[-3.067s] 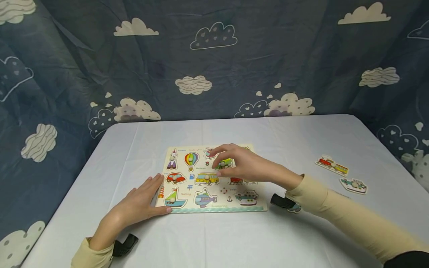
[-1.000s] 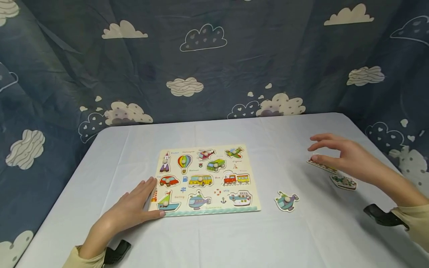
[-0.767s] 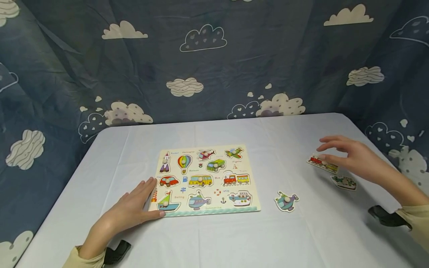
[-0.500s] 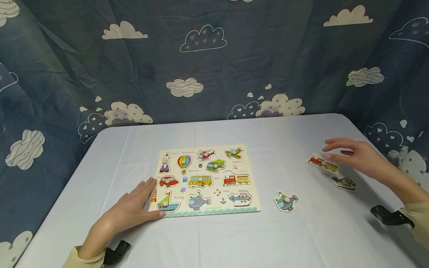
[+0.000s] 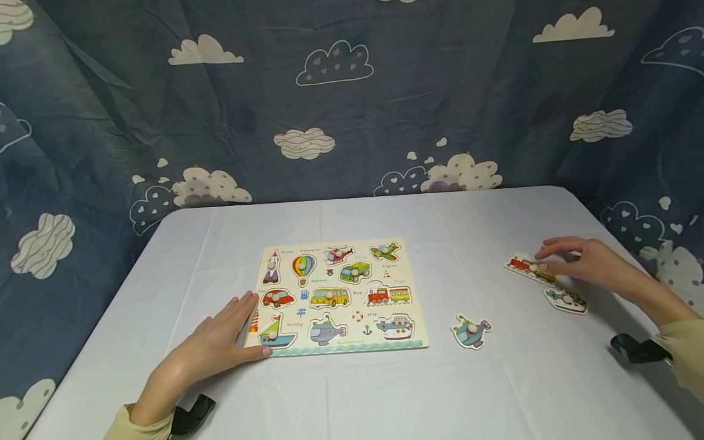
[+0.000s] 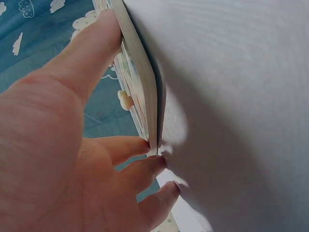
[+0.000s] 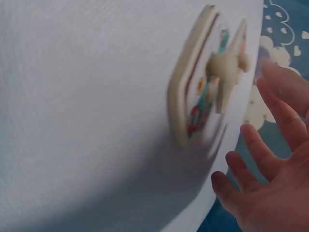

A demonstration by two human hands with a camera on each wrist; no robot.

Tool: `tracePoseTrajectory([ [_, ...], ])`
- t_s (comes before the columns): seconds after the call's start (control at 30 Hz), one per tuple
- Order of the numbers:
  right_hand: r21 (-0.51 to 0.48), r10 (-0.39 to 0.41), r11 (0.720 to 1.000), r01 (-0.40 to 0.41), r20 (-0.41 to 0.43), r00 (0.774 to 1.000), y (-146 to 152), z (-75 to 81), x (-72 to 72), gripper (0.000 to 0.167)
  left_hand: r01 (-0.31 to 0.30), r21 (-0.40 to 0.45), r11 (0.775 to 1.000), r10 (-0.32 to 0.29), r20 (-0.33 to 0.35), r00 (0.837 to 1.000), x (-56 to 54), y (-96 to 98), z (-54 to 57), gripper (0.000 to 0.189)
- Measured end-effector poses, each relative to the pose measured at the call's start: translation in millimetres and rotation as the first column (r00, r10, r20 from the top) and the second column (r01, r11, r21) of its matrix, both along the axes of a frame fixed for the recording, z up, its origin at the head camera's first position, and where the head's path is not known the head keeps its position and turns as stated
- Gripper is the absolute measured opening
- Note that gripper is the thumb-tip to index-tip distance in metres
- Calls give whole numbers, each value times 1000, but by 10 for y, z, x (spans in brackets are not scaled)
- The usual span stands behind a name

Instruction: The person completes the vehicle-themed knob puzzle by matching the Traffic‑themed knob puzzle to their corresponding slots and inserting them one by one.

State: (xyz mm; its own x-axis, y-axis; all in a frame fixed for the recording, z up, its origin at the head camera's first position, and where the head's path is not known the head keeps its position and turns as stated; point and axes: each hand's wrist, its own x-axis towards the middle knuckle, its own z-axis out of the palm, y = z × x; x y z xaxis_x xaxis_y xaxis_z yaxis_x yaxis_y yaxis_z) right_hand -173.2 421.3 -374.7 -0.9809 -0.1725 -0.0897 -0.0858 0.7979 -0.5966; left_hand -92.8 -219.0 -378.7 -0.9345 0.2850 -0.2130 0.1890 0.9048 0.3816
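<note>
In the head view my left hand (image 5: 211, 339) rests along the left edge of a wooden knob puzzle board (image 5: 420, 330), its thumb at the front corner. The left wrist view shows the thumb (image 6: 99, 43) against the board's edge and fingertips on the cloth. At the right, my right hand (image 5: 602, 269) hovers with thumb and forefinger apart beside the knob of a loose train piece (image 5: 522, 265). Just below it lies a ship piece (image 5: 566, 300), whose knob (image 7: 224, 65) stands out in the right wrist view. No piece is in the right fingers there.
A loose submarine piece (image 5: 471, 333) lies between the board and the right hand. Knobbed pieces such as the bus (image 5: 321, 300) and the truck (image 5: 352, 269) sit in the board. White cloth (image 5: 341, 397) covers the table; a dark cloud-print curtain (image 5: 236, 122) hangs behind.
My right hand has left the board, near the truck piece, and moved right to the loose pieces. In the last half second it has come lower towards the train piece. The left hand stays put.
</note>
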Motion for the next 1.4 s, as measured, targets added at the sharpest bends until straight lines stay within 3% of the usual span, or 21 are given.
tracePoseTrajectory([
  [0.4, 49, -2, 999, 0, 47, 999, -24, -88, -88, 47, 8, 5, 1000, -8, -10, 1000, -1, -7, 19, 113],
  [0.8, 73, -2, 997, 2, 11, 1000, -65, -114, -54, 39, 3, 6, 1000, -3, 2, 1000, 16, 0, 22, 112],
  [1.4, 151, 53, 988, -44, -56, 997, -284, 28, -25, 35, 6, -4, 1000, -6, -14, 1000, 0, 4, 2, 113],
])
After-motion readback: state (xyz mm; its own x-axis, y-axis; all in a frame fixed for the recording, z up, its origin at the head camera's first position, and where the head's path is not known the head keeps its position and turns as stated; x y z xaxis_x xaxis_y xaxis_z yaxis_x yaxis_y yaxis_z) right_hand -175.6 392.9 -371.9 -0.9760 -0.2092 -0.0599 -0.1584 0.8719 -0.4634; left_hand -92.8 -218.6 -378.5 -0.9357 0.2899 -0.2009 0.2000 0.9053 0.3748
